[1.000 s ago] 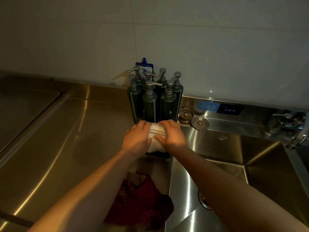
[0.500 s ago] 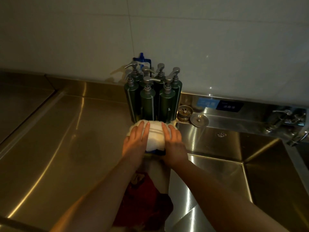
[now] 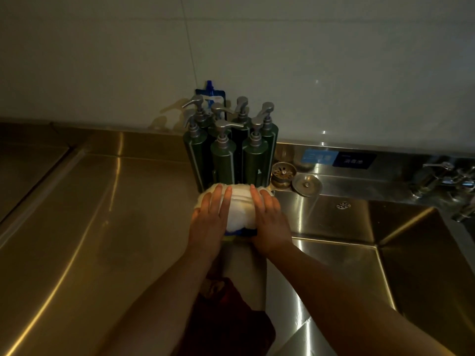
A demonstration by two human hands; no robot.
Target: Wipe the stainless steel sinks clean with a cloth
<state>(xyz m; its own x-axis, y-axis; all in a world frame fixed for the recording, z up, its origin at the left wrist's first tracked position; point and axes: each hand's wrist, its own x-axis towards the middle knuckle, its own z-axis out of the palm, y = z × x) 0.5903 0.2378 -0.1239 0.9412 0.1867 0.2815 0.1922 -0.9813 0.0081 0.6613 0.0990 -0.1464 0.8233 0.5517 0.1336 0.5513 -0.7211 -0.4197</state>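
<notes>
A folded white cloth point(image 3: 240, 206) lies on the steel strip between the two sinks, just in front of the pump bottles. My left hand point(image 3: 209, 219) presses flat on its left side and my right hand point(image 3: 270, 222) on its right side, fingers stretched forward. Something blue shows under the cloth's near edge. The left sink point(image 3: 90, 214) is a wide shallow basin. The right sink point(image 3: 385, 265) is deeper, with an overflow hole point(image 3: 343, 205) in its back wall.
Several dark green pump bottles point(image 3: 226, 155) stand against the wall with a blue pouch point(image 3: 210, 95) behind them. A drain strainer point(image 3: 283, 173) and a round plug point(image 3: 307, 185) lie beside them. Taps point(image 3: 447, 178) sit at far right. A dark red cloth point(image 3: 226, 317) lies near me.
Both hands have slid the white cloth forward up to the base of the pump bottles, and the fingers have flattened out over it.
</notes>
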